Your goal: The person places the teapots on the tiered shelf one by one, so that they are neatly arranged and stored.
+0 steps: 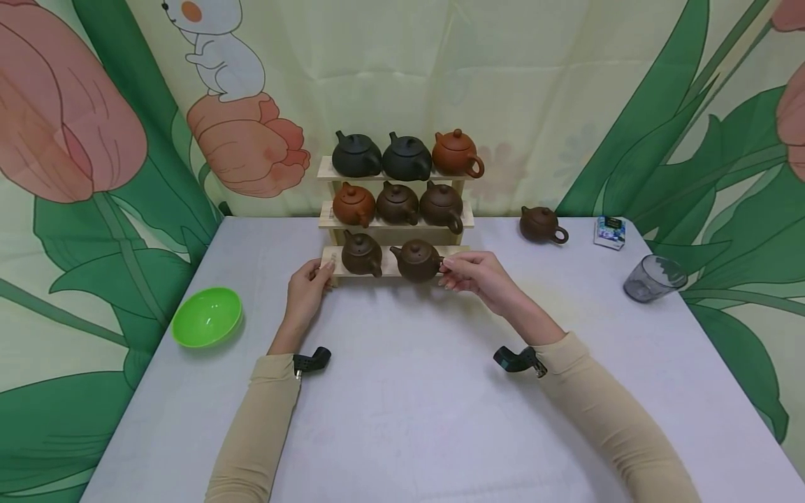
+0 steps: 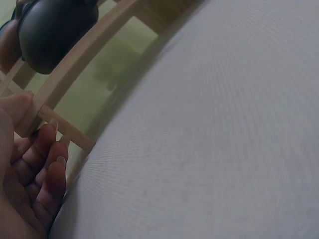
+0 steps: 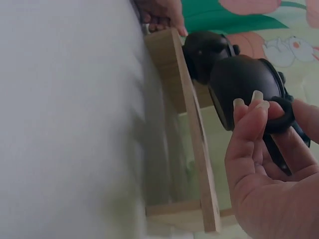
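A dark brown teapot is at the bottom step of a small wooden rack, its spout pointing left. My right hand pinches its ring-shaped handle between thumb and fingers. In the right wrist view a gap shows between the teapot's base and the board. My left hand grips the left end of that bottom board, thumb above and fingers curled beneath, as the left wrist view also shows. Another dark brown teapot sits on the same step, just right of my left hand.
Above, the middle step holds an orange-brown teapot and two dark ones; the top step holds two black teapots and a reddish one. A brown teapot, a small box and a glass stand right, a green bowl left.
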`<state>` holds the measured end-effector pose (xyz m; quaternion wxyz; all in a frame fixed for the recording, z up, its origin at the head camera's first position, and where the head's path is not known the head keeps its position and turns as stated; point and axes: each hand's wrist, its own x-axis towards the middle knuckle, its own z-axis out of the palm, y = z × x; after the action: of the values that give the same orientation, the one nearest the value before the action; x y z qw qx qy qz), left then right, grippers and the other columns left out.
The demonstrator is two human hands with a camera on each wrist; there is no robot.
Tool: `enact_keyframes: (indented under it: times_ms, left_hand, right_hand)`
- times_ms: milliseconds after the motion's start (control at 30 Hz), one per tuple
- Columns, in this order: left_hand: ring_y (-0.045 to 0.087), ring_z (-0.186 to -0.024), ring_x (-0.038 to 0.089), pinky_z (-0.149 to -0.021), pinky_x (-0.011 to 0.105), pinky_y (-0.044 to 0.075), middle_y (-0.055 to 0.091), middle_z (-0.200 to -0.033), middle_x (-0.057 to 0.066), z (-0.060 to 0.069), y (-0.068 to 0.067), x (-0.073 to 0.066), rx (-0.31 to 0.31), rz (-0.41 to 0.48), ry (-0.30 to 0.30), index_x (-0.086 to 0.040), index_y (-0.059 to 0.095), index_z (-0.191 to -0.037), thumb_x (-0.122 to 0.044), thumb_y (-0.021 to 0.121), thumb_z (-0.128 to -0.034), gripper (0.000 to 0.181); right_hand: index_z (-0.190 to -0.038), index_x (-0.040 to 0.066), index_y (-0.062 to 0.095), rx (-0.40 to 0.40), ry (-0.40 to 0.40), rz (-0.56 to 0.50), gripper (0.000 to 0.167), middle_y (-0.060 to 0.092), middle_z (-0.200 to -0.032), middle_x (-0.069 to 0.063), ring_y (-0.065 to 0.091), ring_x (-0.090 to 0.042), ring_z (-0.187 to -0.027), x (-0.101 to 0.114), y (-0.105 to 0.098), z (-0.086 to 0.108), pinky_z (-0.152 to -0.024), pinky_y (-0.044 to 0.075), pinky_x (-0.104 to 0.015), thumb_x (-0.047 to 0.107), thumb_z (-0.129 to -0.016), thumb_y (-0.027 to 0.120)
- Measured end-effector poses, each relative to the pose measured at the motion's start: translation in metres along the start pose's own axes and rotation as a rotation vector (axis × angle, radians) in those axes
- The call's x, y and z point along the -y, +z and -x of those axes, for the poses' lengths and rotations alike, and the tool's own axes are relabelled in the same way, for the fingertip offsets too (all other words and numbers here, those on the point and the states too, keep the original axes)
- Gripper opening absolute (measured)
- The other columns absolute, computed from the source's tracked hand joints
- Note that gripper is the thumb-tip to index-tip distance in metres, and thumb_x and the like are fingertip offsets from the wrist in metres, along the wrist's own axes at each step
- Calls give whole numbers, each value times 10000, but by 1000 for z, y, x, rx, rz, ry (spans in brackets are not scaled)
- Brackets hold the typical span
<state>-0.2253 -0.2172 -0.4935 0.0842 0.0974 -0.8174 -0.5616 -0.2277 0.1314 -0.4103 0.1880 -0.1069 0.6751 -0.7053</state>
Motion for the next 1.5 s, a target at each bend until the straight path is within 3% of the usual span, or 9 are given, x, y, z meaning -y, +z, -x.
enact_keyframes:
  times_ms: [200,400,533,1000,1500]
  left_hand:
    - [566,-790,132,-639,206,460,634,-929,65,0,0,0,3,5,-8,-94,628,-1270,-526,603,-948,539]
    - [571,-806,140,-649,212,468,635,-944,69,0,0,-1,5,3,-17,-99,623,-1283,-535,601,-947,551]
    - [569,-804,139,-650,211,465,631,-939,60,0,1,-2,2,2,-16,-98,621,-1286,-525,601,-951,544]
    - [572,-811,151,-646,220,463,633,-934,51,0,2,-4,-4,-14,-10,-102,625,-1281,-524,594,-954,535]
    - [574,-800,147,-645,218,473,638,-941,68,1,1,-3,-3,-13,-22,-107,623,-1285,-519,588,-960,525]
  right_hand:
    - [-1003,-32,671,-25,-4,-28,200,722,-814,-52,668,-128,-689,-3,11,-6,-669,574,-255,158,-984,614]
    - [-1091,-174,593,-23,-16,-48,348,730,-811,-68,661,-123,-663,-6,23,-14,-636,560,-239,155,-983,615]
    - [-1130,-205,563,-28,-16,-69,384,741,-806,-58,672,-117,-657,-8,29,-17,-618,554,-221,147,-983,613]
    - [-1111,-123,635,-75,9,-91,328,755,-793,-33,708,-120,-654,-20,40,-22,-640,565,-239,177,-980,628]
    - [-1159,-72,643,-25,25,-10,301,751,-888,-38,653,-122,-644,-25,39,-19,-648,545,-256,174,-987,612]
